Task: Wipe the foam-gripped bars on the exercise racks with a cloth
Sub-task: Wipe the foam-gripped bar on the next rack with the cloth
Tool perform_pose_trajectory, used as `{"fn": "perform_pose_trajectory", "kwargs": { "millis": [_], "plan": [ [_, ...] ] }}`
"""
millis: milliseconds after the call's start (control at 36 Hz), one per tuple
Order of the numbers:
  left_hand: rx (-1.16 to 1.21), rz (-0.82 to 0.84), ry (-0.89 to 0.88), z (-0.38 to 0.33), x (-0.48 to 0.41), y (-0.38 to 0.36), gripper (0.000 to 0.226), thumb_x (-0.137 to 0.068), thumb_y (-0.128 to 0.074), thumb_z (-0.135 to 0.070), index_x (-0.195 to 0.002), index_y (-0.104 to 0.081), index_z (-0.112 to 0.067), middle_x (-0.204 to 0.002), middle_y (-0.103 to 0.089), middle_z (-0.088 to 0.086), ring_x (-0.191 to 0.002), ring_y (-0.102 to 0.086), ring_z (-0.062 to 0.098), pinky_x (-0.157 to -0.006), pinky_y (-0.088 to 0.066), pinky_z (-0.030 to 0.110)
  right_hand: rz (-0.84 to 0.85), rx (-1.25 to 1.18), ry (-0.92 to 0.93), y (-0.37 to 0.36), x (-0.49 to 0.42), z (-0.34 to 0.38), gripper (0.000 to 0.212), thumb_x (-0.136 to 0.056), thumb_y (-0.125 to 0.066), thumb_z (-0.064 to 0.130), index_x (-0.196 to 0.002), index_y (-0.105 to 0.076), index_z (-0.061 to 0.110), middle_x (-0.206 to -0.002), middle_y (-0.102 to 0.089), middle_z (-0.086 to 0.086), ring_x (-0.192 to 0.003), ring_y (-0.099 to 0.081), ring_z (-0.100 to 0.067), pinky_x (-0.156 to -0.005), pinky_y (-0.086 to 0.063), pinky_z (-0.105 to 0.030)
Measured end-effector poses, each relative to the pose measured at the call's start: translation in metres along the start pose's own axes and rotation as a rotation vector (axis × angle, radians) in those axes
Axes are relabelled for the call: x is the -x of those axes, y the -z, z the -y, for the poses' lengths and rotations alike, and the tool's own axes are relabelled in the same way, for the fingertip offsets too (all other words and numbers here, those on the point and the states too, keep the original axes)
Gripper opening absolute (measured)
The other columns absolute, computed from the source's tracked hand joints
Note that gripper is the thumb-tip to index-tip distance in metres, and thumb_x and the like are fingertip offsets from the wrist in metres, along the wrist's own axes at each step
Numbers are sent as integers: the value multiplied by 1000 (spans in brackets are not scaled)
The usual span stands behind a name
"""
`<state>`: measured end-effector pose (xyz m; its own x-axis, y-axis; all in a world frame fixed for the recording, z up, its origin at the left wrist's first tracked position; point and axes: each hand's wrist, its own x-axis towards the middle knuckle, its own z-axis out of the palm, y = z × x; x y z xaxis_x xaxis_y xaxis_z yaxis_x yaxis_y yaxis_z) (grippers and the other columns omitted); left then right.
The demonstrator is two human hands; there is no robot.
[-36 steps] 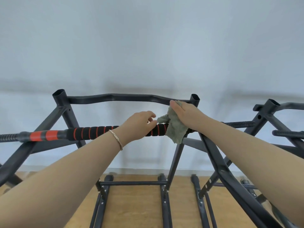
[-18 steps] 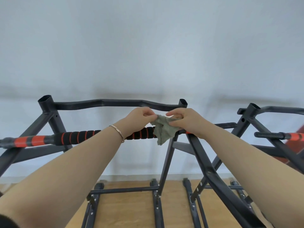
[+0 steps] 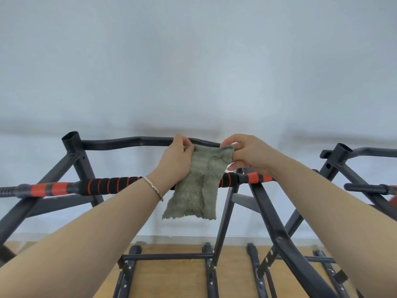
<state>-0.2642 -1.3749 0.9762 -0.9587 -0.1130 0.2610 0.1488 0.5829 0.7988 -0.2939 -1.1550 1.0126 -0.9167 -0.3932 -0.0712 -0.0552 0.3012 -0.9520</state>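
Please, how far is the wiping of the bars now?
Done: no wiped stretch can be told by sight. In hand: the left hand and right hand pinch the cloth by its top corners, spread in front of the foam-gripped bar, not wiping. Left, probably: that bar and the bar on the right-hand rack.

The person's two arms were bare all the way to the edge of the picture. The left arm (image 3: 86, 244) looked big and wide close to the camera and got thinner toward the wrist. Round that wrist sat a thin bracelet (image 3: 153, 188). It was shiny, pinkish gold, and shaped like a flat little band. It lay a bit slanted across the wrist. The right arm (image 3: 322, 203) was bare too. The left hand (image 3: 176, 160) and the right hand (image 3: 251, 155) were bare as well.
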Motion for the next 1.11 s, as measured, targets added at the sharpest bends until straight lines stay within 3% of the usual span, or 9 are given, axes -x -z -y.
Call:
{"fn": "perform_pose_trajectory", "kwargs": {
  "millis": [167, 250, 361, 417, 528, 778, 889, 1000, 1111],
  "plan": [
    [-201, 88, -10, 19, -8, -10, 19, -100, -44, -13, -117, -41, -20, -90, -57, 2, -70, -52, 15, -56, -40, 27, -97, 423, 38, -14, -18, -18, 35, -84, -47, -7, -90, -72, 16, -106, -70, -8, -80, -70, -15, -71, -59, -26],
    [-277, 57, -55, 25, -10, -15, 20, -98, -43, -12, -116, -42, -20, -99, -55, 0, -82, -53, 16, -66, -39, 28, -114, 626, 45, -18, -26, -24, 26, -95, -48, 18, -93, -72, 28, -98, -67, 11, -92, -65, -11, -83, -52, -29],
    [-421, -21, -147, 28, -9, -20, 17, -98, -44, -15, -114, -43, -21, -104, -54, -5, -80, -54, 19, -66, -48, 38, -40, 824, 94, -25, -27, -31, 29, -92, -57, 55, -108, -66, 32, -98, -58, 5, -90, -58, -13, -79, -50, -31],
    [-483, -58, -192, 29, -7, -22, 16, -99, -46, -19, -114, -43, -22, -106, -55, -6, -77, -55, 20, -62, -49, 37, -2, 856, 115, -28, -27, -36, 26, -93, -61, 49, -112, -64, 33, -96, -58, 5, -89, -57, -13, -75, -49, -28],
    [-521, -104, -239, 33, -7, -24, 13, -100, -47, -20, -112, -43, -22, -107, -58, -6, -71, -56, 21, -58, -49, 36, 16, 788, 157, -31, -27, -37, 7, -93, -63, 34, -94, -69, 30, -88, -63, 8, -84, -61, -13, -73, -56, -31],
    [-518, -159, -227, 37, -11, -15, 10, -100, -44, -18, -109, -42, -22, -104, -57, -6, -70, -56, 22, -59, -51, 39, -31, 831, 383, -26, -29, -47, 11, -96, -59, 22, -86, -61, 27, -92, -49, 7, -92, -48, -12, -87, -44, -30],
    [-528, -185, -155, 41, -16, -6, 9, -100, -42, -15, -109, -42, -19, -102, -56, -2, -70, -56, 22, -58, -50, 37, -70, 803, 320, -10, -25, -48, 10, -99, -53, 26, -92, -59, 25, -99, -53, 6, -92, -53, -10, -88, -46, -29],
    [-628, -139, -118, 42, -15, -13, 18, -99, -42, -17, -117, -45, -19, -109, -55, 3, -80, -56, 24, -65, -49, 38, -103, 780, 200, -5, -22, -50, 11, -99, -52, 37, -102, -58, 28, -105, -53, 10, -89, -57, -10, -77, -48, -25],
    [-877, -188, -344, 41, -9, -28, 31, -96, -54, -32, -125, -57, -23, -126, -53, 1, -109, -51, 27, -86, -41, 40, 34, 792, 331, -19, -17, -49, 33, -99, -54, 42, -132, -55, 43, -108, -50, 11, -97, -50, -6, -89, -42, -20]
  ]
}}
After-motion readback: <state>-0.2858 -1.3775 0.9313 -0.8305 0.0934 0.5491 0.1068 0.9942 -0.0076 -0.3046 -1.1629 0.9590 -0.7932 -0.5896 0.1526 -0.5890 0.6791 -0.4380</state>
